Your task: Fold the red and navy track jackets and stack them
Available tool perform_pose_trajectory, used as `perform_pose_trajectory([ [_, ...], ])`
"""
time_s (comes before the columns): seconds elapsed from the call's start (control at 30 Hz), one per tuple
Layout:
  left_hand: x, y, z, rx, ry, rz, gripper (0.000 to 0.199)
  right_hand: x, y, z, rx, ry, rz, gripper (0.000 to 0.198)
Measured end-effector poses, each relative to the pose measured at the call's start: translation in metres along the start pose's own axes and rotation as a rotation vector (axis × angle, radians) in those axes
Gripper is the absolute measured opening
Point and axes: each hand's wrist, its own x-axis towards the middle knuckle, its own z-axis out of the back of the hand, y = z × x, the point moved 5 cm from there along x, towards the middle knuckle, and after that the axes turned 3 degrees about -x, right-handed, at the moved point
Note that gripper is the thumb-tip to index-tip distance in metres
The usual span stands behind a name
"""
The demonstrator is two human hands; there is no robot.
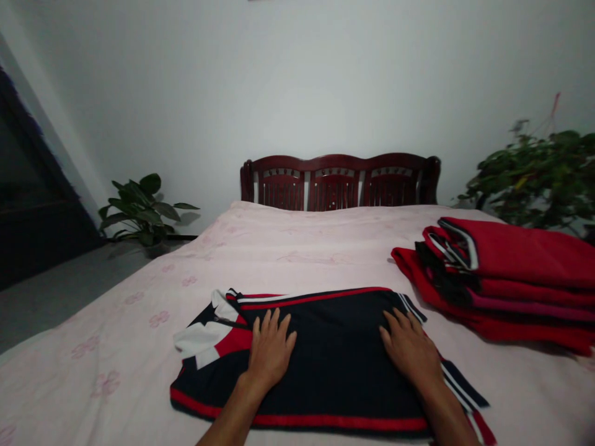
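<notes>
A dark navy jacket (pixel 339 365) with red and white stripes lies flat on the bed, its sleeves laid along its long sides. The white and red collar end points left; striped cuffs and hem show at the right. My left hand (pixel 271 347) rests palm down on the cloth near the collar, fingers stretched out. Over by the hem end, my right hand (pixel 411 347) also lies flat with its fingers spread. Neither hand grips the fabric.
Folded red and dark garments (pixel 525 279) are stacked to the right on the pink bedsheet (pixel 297 241). A dark wooden headboard (pixel 334 183) stands at the far end. Leafy plants are at the left (pixel 144 210) and right (pixel 534 179) of the bed.
</notes>
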Motion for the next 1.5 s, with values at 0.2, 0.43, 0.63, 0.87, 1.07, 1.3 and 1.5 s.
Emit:
perform_pose_trajectory([
  [0.2,-0.001,0.024,-0.012,0.027,0.047,0.006,0.048,0.015,-0.027,-0.023,0.209,0.142,-0.013,0.053],
  [0.43,-0.002,0.021,-0.008,0.017,0.051,0.01,0.047,0.021,-0.058,-0.041,0.483,0.164,0.132,0.057],
  [0.63,-0.003,0.022,-0.009,0.019,0.035,0.001,0.046,0.022,-0.067,-0.043,0.608,0.059,0.125,0.053],
  [0.87,-0.003,0.021,-0.009,0.014,0.043,0.007,0.046,0.023,-0.072,-0.043,0.72,-0.016,0.09,0.047],
  [1.07,-0.002,0.023,-0.01,-0.003,0.044,0.009,0.046,0.023,-0.073,-0.041,0.768,-0.011,0.071,0.046],
  [1.3,-0.002,0.023,-0.01,-0.007,0.024,0.01,0.045,0.023,-0.074,-0.041,0.792,-0.008,0.065,0.044],
  [1.5,-0.002,0.023,-0.009,-0.012,0.025,0.013,0.045,0.021,-0.072,-0.034,0.794,-0.004,0.065,0.046],
])
